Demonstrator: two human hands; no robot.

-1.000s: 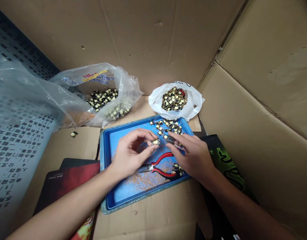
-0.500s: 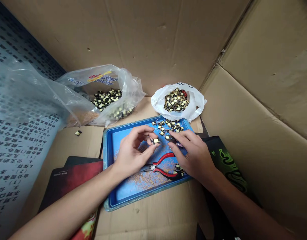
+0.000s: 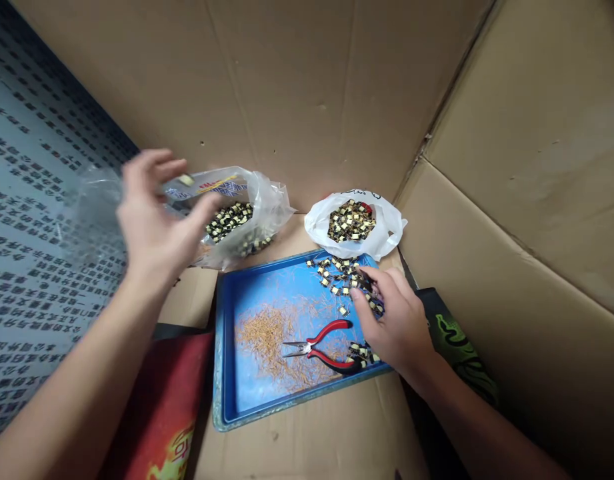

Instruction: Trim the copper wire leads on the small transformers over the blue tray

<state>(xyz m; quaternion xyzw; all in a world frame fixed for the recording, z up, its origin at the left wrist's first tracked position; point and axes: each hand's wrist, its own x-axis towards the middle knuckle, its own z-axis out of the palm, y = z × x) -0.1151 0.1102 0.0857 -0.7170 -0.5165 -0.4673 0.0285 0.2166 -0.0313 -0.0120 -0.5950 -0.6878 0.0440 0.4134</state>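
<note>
My left hand (image 3: 154, 217) is raised and blurred in front of the clear plastic bag (image 3: 267, 200) of small yellow-and-black components, fingers apart. One small component (image 3: 187, 180) is just off its fingertips. My right hand (image 3: 394, 323) rests on the right side of the blue tray (image 3: 259, 293), fingers curled over a small dark tool (image 3: 374, 301) at the edge of a loose pile of components (image 3: 337, 273). Red-handled pliers (image 3: 321, 343) lie on the tray just left of that hand.
A white bag (image 3: 317, 223) of the same components stands behind the tray. Fine wire clippings (image 3: 267, 340) litter the tray. Cardboard walls (image 3: 511, 153) close in the back and right. A red mat (image 3: 167, 393), a black-green mat (image 3: 459, 340) and a printed sheet (image 3: 27, 253) surround the tray.
My left hand has left the tray with the component and swung up and left to the clear bag. My right hand has slid right on the tray. The view has shifted.
</note>
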